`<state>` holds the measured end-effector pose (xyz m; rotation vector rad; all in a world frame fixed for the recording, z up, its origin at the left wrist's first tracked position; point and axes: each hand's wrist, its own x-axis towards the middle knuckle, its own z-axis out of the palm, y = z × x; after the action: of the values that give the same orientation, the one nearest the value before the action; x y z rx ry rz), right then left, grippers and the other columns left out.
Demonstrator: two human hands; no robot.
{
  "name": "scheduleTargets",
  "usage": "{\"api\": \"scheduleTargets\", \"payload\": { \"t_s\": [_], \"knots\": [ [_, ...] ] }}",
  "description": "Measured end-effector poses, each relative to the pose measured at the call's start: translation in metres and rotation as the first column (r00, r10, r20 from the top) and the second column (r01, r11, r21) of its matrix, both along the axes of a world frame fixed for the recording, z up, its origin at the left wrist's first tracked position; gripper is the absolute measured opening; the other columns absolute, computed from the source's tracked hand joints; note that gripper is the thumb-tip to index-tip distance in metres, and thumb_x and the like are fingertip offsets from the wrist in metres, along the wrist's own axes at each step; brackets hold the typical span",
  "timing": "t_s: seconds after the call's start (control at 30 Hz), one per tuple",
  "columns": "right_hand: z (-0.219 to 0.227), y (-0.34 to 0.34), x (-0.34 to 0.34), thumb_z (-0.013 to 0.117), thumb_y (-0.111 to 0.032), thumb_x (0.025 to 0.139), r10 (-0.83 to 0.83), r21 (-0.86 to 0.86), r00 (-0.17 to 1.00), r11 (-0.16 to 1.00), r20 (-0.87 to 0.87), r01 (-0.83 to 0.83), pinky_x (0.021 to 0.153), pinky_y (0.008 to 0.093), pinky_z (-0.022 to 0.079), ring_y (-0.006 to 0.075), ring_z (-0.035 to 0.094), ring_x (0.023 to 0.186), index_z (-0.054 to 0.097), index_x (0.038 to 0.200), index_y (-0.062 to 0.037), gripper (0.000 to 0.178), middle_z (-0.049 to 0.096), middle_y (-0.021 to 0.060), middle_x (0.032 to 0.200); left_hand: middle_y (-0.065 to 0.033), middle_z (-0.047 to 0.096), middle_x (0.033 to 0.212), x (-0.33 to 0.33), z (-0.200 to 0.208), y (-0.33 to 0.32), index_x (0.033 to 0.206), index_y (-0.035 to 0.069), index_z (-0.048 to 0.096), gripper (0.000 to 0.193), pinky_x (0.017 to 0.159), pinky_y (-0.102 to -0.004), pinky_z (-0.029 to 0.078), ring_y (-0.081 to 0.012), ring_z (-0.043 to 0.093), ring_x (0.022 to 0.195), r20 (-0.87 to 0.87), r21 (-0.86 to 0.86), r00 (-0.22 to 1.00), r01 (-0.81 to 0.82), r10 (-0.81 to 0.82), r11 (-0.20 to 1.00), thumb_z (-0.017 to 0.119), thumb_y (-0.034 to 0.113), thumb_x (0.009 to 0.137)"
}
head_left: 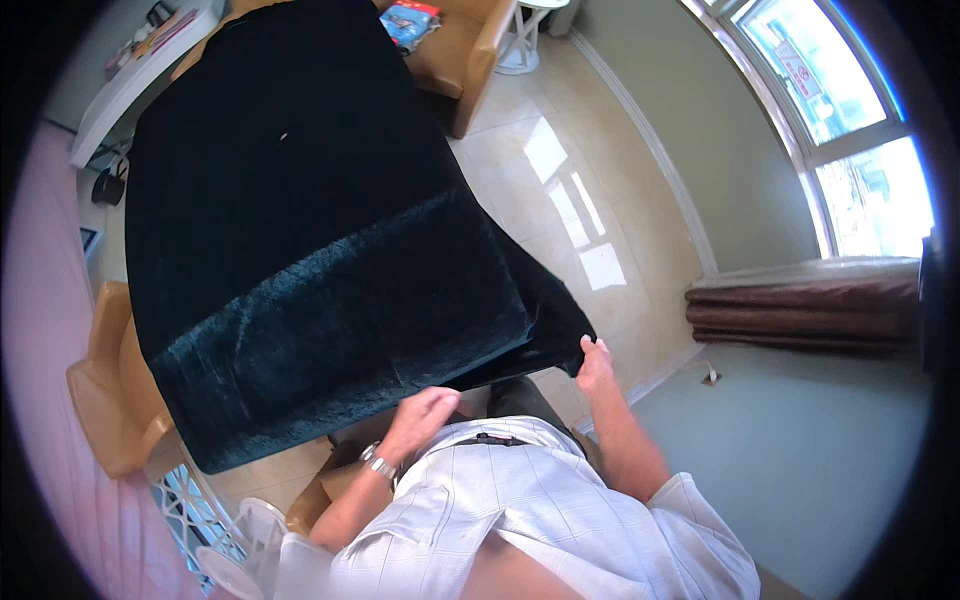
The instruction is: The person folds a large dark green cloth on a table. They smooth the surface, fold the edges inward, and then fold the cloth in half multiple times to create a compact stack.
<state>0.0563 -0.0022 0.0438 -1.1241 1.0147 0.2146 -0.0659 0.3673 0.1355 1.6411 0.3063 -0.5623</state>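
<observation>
A large dark velvet cloth [300,200] lies over a table in front of me, almost black at the far part and teal where its near band catches the light. My right hand [595,366] is closed on a corner of this cloth, pulling it out past the table's right side in a taut triangle. At the near edge, my left hand [425,412] has its fingers curled together beside the cloth's border. Whether a bit of cloth is pinched in it cannot be seen. A small pale speck [284,135] sits on the far part of the velvet.
Tan armchairs stand around the table, one at the left [118,385] and one at the far right [450,60] bearing a colourful package [408,24]. A white lattice table [262,530] is at lower left. Windows [830,110] and a brown curtain [800,315] line the right wall.
</observation>
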Motion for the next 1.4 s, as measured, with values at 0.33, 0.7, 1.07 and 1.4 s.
{"api": "scheduleTargets", "payload": {
  "t_s": [0.33,0.7,1.07,1.4],
  "knots": [
    [0.037,0.023,0.017,0.057,-0.011,0.109,0.324,0.263,0.945,0.917,-0.049,-0.300,0.081,0.0449,0.064,0.0264,0.072,0.104,0.054,0.130,-0.0102,0.021,0.069,0.0098,0.120,-0.0301,0.026,0.170,0.021,-0.150,-0.158,0.163,-0.002,0.023,0.092,0.116,-0.0674,0.044,-0.0503,0.040,0.150,-0.737,-0.642,0.637,-0.764,0.224,0.062,0.069,0.049,0.102],
    [0.045,-0.020,0.031,0.041,-0.009,0.114,0.536,0.371,0.835,0.805,-0.120,-0.463,0.105,0.0589,0.057,0.0380,0.065,0.127,0.044,0.145,-0.0016,0.032,0.060,0.0195,0.144,-0.0133,0.071,0.138,-0.062,-0.216,-0.103,0.128,0.005,0.071,0.038,0.119,-0.0538,0.045,-0.0371,0.064,0.128,-0.700,-0.561,0.007,-0.623,0.714,-0.545,0.067,0.031,0.100],
    [0.023,-0.062,0.043,0.046,-0.009,0.113,0.556,0.427,0.820,0.780,-0.135,-0.458,0.099,0.0583,0.061,0.0370,0.068,0.121,0.051,0.136,-0.0011,0.025,0.064,0.0195,0.137,-0.0098,0.073,0.135,-0.139,-0.169,-0.078,0.128,0.007,0.074,0.046,0.117,-0.0500,0.045,-0.0321,0.066,0.125,-0.458,-0.573,-0.409,-0.543,0.789,-0.614,0.077,0.036,0.093],
    [0.070,-0.049,0.060,0.062,-0.012,0.106,0.559,0.146,0.799,0.791,0.219,-0.594,0.076,0.0417,0.067,0.0246,0.076,0.097,0.060,0.133,-0.0051,0.028,0.074,0.0097,0.114,-0.0092,0.073,0.123,-0.150,-0.021,-0.020,0.124,0.007,0.070,0.038,0.099,-0.0418,0.056,-0.0261,0.068,0.112,-0.104,-0.606,-0.428,-0.688,0.898,-0.399,0.071,0.037,0.100]
  ]
}}
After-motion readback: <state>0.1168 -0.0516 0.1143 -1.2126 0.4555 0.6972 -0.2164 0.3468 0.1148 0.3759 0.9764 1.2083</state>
